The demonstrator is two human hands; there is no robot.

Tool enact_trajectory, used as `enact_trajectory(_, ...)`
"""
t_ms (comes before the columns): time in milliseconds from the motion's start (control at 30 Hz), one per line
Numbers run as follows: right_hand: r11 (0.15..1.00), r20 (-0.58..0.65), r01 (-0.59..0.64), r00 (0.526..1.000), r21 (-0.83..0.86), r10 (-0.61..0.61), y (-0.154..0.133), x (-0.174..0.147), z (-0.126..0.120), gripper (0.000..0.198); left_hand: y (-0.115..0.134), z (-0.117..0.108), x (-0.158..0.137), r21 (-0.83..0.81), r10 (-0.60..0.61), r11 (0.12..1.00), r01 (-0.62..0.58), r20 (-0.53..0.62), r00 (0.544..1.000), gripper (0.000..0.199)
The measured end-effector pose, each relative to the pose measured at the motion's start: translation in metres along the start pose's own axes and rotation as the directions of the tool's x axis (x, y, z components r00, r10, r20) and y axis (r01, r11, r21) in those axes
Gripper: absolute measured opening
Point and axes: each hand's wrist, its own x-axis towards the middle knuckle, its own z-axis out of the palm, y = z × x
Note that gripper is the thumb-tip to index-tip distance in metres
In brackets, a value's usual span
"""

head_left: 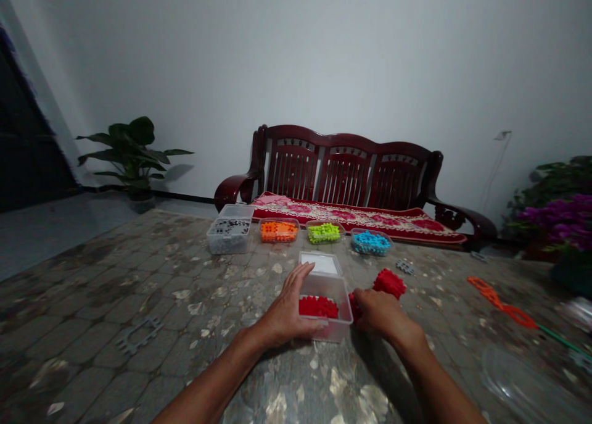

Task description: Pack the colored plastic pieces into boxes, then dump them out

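1. The left hand [289, 307] grasps the clear box [340, 332] in the middle of the table [194, 362], fingers along its left side and thumb across the wall facing the table's near edge.
2. Red pieces [319, 307] lie inside that box; its lid [324, 264] stands open, tipped back toward the table's far edge.
3. The right hand [377, 310] is just beside the box's right wall, fingers curled down at a bit of red [355, 303]; its fingertips are hidden, so I cannot tell whether they grip it.
4. Just beyond the right hand, toward the far edge, is a red cluster [389, 283].
5. Along the far edge, from the left corner's side rightward, stand a box of grey and black pieces [229, 242] with its lid up, then tubs of orange pieces [279, 231], lime pieces [324, 232] and blue pieces [370, 242].
6. A grey frame [139, 336] lies toward the left edge; a small grey piece [405, 266] is near the blue tub.
7. Toward the right edge lies an orange looped toy [502, 302] on a green stick [557, 337].
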Motion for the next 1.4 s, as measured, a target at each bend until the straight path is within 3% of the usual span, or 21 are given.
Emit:
enact_trajectory(300, 0.999, -0.034, 0.018, 0.999, -0.039, -0.019, 0.005, 0.001, 0.004, 0.031, -0.002, -0.001, -0.001, -0.018, 0.022, 1.0, -0.022, -0.001, 1.0, 0.109)
enact_trajectory(433, 1.0, -0.247, -0.007, 0.969, 0.015, 0.011, 0.019, -0.011, -0.014, 0.022, -0.002, 0.0, -0.001, -0.012, 0.022, 1.0, -0.022, -0.008, 1.0, 0.111)
enact_trajectory(567, 0.981, -0.405, 0.126, 0.913, 0.15, -0.055, 0.018, -0.026, -0.032, 0.019, -0.004, 0.001, -0.001, -0.009, 0.021, 1.0, -0.021, -0.009, 1.0, 0.113)
enact_trajectory(767, 0.934, -0.324, 0.28, 0.925, 0.222, -0.2, -0.021, -0.026, -0.037, 0.03, -0.006, 0.002, -0.001, 0.005, 0.018, 1.0, -0.018, 0.002, 1.0, 0.116)
enact_trajectory(867, 0.929, -0.283, 0.301, 0.93, 0.217, -0.235, -0.034, -0.014, -0.03, 0.032, -0.005, 0.001, 0.0, 0.011, 0.005, 1.0, -0.005, 0.005, 1.0, 0.117)
enact_trajectory(1033, 0.926, -0.337, 0.278, 0.923, 0.255, -0.184, -0.03, -0.001, -0.022, 0.038, -0.003, 0.001, -0.001, 0.009, 0.015, 1.0, -0.015, -0.002, 1.0, 0.115)
enact_trajectory(1233, 0.919, -0.404, 0.225, 0.911, 0.324, -0.08, 0.0, -0.009, -0.035, 0.027, -0.003, 0.002, 0.0, 0.01, 0.016, 1.0, -0.016, -0.004, 1.0, 0.112)
enact_trajectory(1400, 0.95, -0.403, 0.031, 0.91, 0.31, 0.101, 0.045, -0.014, -0.039, 0.032, -0.001, 0.0, 0.0, 0.017, 0.006, 1.0, -0.006, 0.012, 1.0, 0.109)
